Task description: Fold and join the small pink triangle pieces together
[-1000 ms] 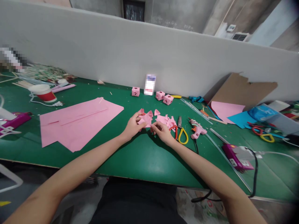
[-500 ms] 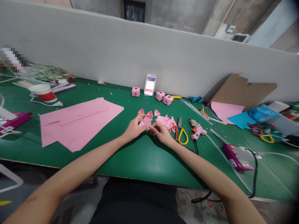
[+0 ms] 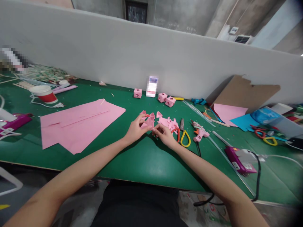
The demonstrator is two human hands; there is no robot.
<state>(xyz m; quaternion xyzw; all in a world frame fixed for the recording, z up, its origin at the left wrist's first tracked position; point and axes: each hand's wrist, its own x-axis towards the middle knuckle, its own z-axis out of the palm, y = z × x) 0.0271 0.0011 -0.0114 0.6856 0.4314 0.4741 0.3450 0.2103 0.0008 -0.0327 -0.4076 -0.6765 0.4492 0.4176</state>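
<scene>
A folded pink paper piece [image 3: 149, 122] with pointed flaps is between my hands, above the green table. My left hand [image 3: 136, 128] is closed around its left side, thumb in front. My right hand [image 3: 163, 133] pinches at its lower right corner, and its fingertips partly hide what they hold. Just behind my right hand lies a heap of small pink paper scraps [image 3: 168, 122]. One loose pink triangle [image 3: 159, 114] rests behind the piece. Scissors [image 3: 185, 138] with red and yellow handles lie beside my right hand. Farther back stand pink paper cubes [image 3: 137, 93] with cut-out holes.
Large pink paper sheets [image 3: 80, 126] cover the left of the table. At right are a pink glue gun [image 3: 201, 133], a purple power strip [image 3: 239, 160] with a black cable, a second pair of scissors [image 3: 270, 140] and leaning cardboard [image 3: 243, 93]. A paper cup [image 3: 44, 95] stands left.
Almost nothing differs. The pink paper piece has tilted very slightly between my fingers, while both hands stay in nearly the same place.
</scene>
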